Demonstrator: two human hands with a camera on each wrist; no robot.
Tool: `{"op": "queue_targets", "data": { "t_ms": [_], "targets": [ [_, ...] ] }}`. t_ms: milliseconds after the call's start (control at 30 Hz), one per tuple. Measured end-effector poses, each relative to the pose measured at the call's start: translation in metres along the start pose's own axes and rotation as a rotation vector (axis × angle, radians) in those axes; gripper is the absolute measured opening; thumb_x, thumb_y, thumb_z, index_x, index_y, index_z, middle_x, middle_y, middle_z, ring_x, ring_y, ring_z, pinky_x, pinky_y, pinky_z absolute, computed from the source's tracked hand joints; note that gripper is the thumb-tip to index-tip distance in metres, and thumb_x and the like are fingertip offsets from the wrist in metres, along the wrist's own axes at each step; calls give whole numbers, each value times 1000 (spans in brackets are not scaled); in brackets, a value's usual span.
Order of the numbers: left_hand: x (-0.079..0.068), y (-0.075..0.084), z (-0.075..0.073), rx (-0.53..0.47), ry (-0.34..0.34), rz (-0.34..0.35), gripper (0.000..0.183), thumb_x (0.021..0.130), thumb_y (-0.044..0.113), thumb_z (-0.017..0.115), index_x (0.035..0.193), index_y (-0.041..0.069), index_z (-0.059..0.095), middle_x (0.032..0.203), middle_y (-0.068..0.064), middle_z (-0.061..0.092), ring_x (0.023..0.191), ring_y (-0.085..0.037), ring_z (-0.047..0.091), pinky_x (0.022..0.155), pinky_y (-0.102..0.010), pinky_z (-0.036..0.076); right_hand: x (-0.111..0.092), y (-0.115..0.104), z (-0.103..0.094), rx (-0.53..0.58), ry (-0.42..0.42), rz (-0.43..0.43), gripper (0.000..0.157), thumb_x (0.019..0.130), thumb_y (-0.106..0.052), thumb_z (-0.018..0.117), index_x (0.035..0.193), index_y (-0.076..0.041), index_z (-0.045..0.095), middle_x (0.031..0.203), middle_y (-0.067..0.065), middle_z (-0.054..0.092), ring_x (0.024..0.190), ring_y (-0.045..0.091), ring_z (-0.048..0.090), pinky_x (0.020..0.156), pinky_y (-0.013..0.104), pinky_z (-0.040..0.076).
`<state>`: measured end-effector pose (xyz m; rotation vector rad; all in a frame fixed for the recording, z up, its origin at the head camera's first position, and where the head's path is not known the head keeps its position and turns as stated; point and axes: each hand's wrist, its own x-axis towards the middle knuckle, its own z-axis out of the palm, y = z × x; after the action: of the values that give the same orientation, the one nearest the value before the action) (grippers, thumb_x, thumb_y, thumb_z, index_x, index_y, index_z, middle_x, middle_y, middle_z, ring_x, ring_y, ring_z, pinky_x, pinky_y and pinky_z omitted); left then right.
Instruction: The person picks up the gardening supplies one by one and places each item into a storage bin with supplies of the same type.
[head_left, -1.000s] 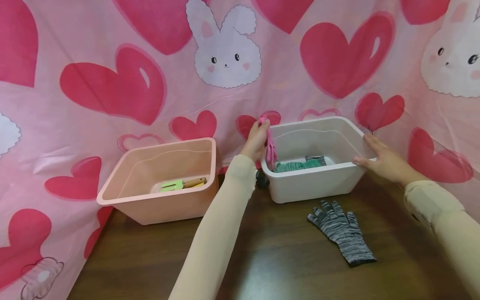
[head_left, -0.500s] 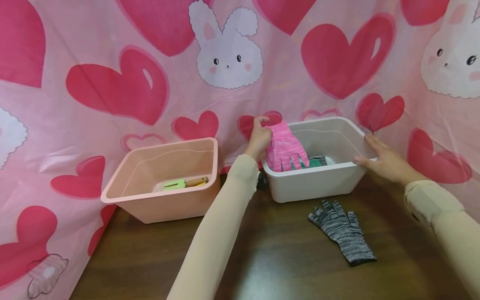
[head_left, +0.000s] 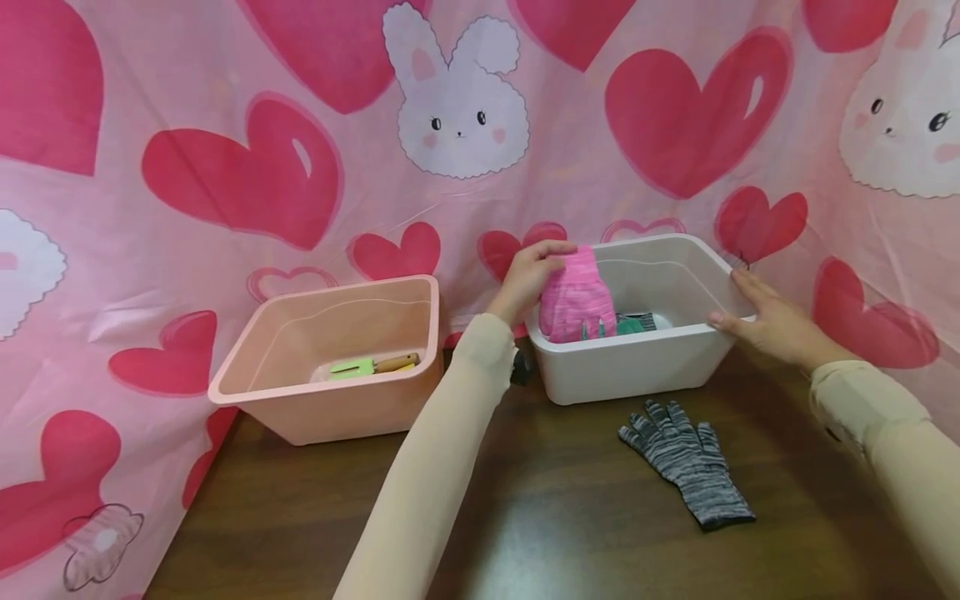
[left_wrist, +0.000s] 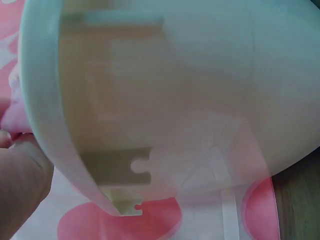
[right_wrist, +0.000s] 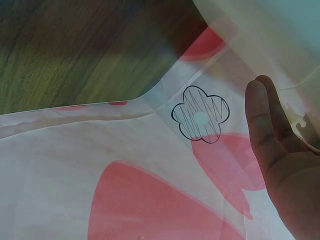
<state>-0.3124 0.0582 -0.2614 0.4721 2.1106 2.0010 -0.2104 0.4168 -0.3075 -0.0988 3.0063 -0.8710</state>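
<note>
In the head view my left hand (head_left: 531,279) pinches the cuff of a pink knit glove (head_left: 577,308), which hangs fingers down inside the left end of the white bin (head_left: 630,371). The left wrist view catches a bit of the pink glove (left_wrist: 19,112) beside the bin's rim (left_wrist: 42,95). Below it lie a green glove (head_left: 630,327) and a striped grey cuff (head_left: 639,320), both partly hidden. My right hand (head_left: 776,325) rests against the bin's right end. Its fingers (right_wrist: 262,117) look straight along the outside wall. A grey striped glove (head_left: 693,467) lies flat on the table in front.
A pink bin (head_left: 337,417) stands to the left, holding a green hand fork (head_left: 375,365) with a wooden handle and something yellow. The dark wooden table (head_left: 540,533) spreads in front. A pink heart-patterned cloth (head_left: 570,150) hangs close behind both bins.
The pink glove has turned from edge-on to flat toward the camera, and my left hand has shifted slightly right with it. My right hand stays at the bin's end.
</note>
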Motion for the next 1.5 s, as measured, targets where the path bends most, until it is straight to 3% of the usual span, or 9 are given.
{"op": "queue_targets", "data": {
  "t_ms": [200, 300, 500, 633, 800, 1067, 1200, 1367, 1500],
  "targets": [
    [-1, -2, 8, -22, -57, 41, 54, 101, -3, 52, 148, 24, 55, 146, 0, 49, 117, -16, 54, 98, -30, 48, -2, -1, -2, -8, -1, 5, 109, 92, -56, 65, 161, -19, -10, 164, 29, -5, 142, 61, 5, 95, 85, 19],
    [0, -3, 12, -55, -8, 16, 61, 100, -3, 52, 156, 16, 40, 143, -11, 51, 120, -20, 53, 104, -33, 43, -3, -2, -2, -6, 5, 8, 109, 92, -56, 65, 161, -19, -10, 164, 29, -5, 142, 61, 5, 94, 85, 18],
    [-4, 1, 11, 315, 292, 48, 68, 98, 9, 56, 160, 17, 28, 156, -10, 38, 141, -24, 38, 116, -41, 32, -6, -4, -2, -4, 11, 13, 109, 92, -56, 66, 161, -18, -9, 164, 29, -4, 142, 62, 6, 93, 86, 20],
    [-11, 2, 11, 394, 275, 73, 59, 98, 8, 54, 154, 20, 41, 150, -7, 44, 134, -23, 43, 111, -43, 38, -7, -5, -2, -1, 17, 11, 109, 92, -55, 66, 162, -18, -9, 164, 29, -4, 142, 61, 6, 93, 86, 20],
    [-33, 3, 22, 502, 100, 175, 44, 99, 9, 50, 141, 19, 59, 142, -2, 53, 126, -20, 48, 105, -38, 43, -7, -4, -2, -5, 22, 8, 109, 92, -55, 66, 161, -17, -8, 163, 30, -3, 142, 61, 7, 94, 85, 20],
    [-88, -3, 75, 604, -319, 534, 30, 103, 7, 53, 128, 14, 69, 127, 5, 65, 113, 0, 54, 98, -11, 37, -10, -4, -1, -10, 34, 7, 107, 93, -54, 66, 162, -16, -7, 163, 31, -2, 139, 63, 11, 93, 85, 21],
    [-107, -23, 102, 768, -525, 524, 35, 103, 6, 53, 132, 19, 67, 127, 11, 62, 104, 3, 49, 92, -6, 34, -9, -4, 3, -29, 58, -27, 104, 94, -52, 64, 162, -9, -2, 160, 35, 5, 134, 64, 20, 94, 85, 23],
    [-120, -56, 130, 1019, -736, 433, 48, 102, 5, 53, 142, 30, 58, 143, 18, 52, 126, 11, 39, 103, -6, 25, -8, -2, 7, -26, 50, -26, 103, 94, -52, 62, 161, -7, -1, 160, 36, 6, 138, 63, 16, 96, 84, 20],
    [-125, -80, 151, 1116, -853, 331, 53, 102, 8, 52, 147, 37, 52, 152, 23, 41, 138, 10, 27, 111, -12, 18, -9, 0, 7, -17, 38, -15, 104, 94, -53, 62, 162, -9, -4, 160, 35, 4, 140, 62, 12, 97, 84, 19]
  ]
}}
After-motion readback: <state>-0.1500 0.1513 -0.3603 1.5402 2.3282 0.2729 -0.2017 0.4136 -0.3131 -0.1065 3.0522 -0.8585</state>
